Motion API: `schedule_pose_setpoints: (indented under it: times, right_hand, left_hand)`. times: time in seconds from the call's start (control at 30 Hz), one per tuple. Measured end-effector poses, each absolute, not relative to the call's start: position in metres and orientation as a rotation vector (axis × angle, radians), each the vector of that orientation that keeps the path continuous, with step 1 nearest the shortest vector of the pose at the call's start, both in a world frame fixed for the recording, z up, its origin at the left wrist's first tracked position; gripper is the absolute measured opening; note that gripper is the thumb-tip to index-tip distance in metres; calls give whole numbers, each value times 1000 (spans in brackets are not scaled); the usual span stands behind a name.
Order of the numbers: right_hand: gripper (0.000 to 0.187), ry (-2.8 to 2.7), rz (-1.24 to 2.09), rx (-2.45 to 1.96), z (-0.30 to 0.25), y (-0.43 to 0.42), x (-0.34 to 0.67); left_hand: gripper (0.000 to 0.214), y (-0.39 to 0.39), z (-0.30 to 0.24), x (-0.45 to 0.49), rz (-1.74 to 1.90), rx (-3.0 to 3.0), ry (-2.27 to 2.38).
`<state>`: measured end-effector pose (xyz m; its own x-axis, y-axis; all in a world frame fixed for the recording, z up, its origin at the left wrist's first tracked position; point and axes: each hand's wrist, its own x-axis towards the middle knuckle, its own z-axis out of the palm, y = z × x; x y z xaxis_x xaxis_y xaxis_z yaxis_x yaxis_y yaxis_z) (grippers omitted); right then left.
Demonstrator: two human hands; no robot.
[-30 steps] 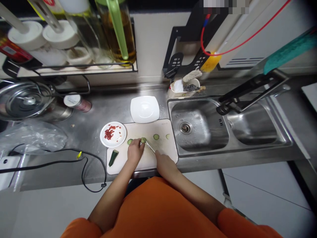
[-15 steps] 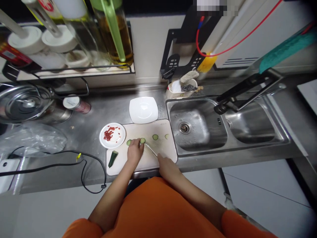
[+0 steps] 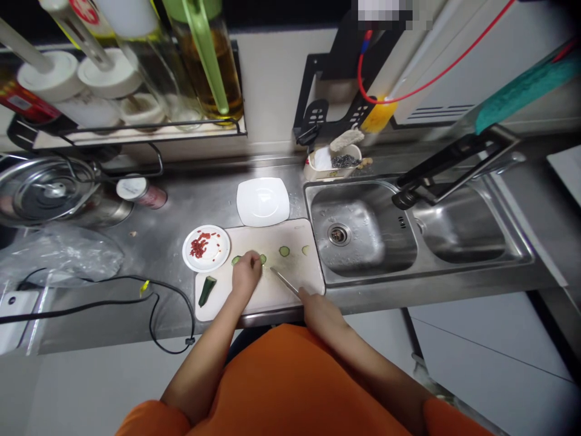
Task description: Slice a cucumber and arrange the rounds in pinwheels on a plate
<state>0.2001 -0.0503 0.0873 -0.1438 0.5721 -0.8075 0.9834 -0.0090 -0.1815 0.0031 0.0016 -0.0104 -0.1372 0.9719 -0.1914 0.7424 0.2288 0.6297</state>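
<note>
My right hand (image 3: 323, 313) is closed around the handle of a knife (image 3: 285, 282), whose blade slants up and left over the cutting board (image 3: 272, 297). The blade's tip is a little short of a cucumber slice (image 3: 263, 259). My left hand (image 3: 246, 275) has its fingers pinched together at this slice's left edge and partly covers it. Another green cucumber piece (image 3: 236, 260) shows just left of that hand. Farther right lie a round cucumber slice (image 3: 284, 251) and a pale, partial slice (image 3: 305, 249). A dark green length of cucumber (image 3: 207, 291) lies at the board's left.
A white plate (image 3: 206, 266) of small red pieces touches the board's left corner. Behind the board sits a white square dish (image 3: 262, 192). A double sink (image 3: 363, 275) with a black faucet (image 3: 426, 175) is at right. A black cable (image 3: 157, 303) loops across the left counter.
My right hand has drawn the knife back, down and right, so its tip has left the slice. The left hand's fingers have curled in tighter beside the slice.
</note>
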Motion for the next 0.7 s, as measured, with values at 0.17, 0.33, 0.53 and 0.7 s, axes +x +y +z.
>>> schedule_pose_setpoints:
  times: [0.17, 0.33, 0.53, 0.7]
  right_hand:
    - [41, 1768, -1026, 1602, 86, -50, 201]
    - [41, 1748, -1035, 1591, 86, -48, 201]
    - [40, 1751, -1051, 1592, 86, -47, 202]
    - [41, 1773, -1041, 1590, 87, -49, 201]
  left_hand:
    - [15, -6, -1, -21, 605, 1416, 2078]
    - [16, -12, 4, -43, 490, 1422, 2205]
    - [21, -14, 2, -40, 383, 1662, 2240]
    - [26, 6, -2, -10, 496, 1786, 1890]
